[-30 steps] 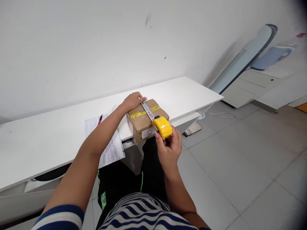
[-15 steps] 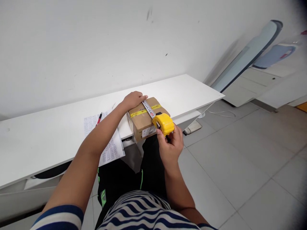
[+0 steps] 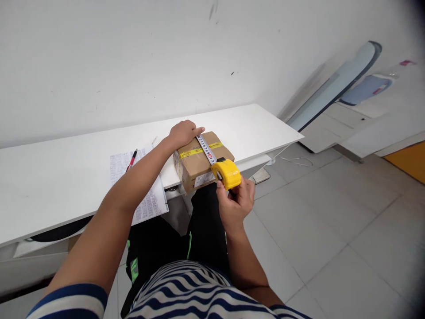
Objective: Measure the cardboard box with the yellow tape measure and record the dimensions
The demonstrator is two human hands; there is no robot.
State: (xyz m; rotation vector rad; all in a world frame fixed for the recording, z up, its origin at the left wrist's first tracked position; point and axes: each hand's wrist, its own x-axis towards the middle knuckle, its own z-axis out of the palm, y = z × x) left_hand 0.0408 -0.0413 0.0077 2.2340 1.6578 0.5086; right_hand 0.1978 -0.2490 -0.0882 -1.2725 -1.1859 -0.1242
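Note:
A brown cardboard box with yellow tape round it rests at the front edge of the white table, jutting over it. My left hand lies over its far left corner, the thumb pressing the end of a steel tape blade against the far edge. The blade runs across the box top towards me, its numbers showing. My right hand grips the yellow tape measure at the near right edge of the box. The left fingertips are mostly hidden behind the box.
Written sheets of paper lie left of the box, partly under my left forearm and over the table edge, with a red and black pen on them. A shelf sits under the tabletop. A pale panel leans at the right.
A little more blade shows between my hands, the yellow case having drawn slightly back from the far edge. My left hand stays at the far corner. The camera view has shifted slightly.

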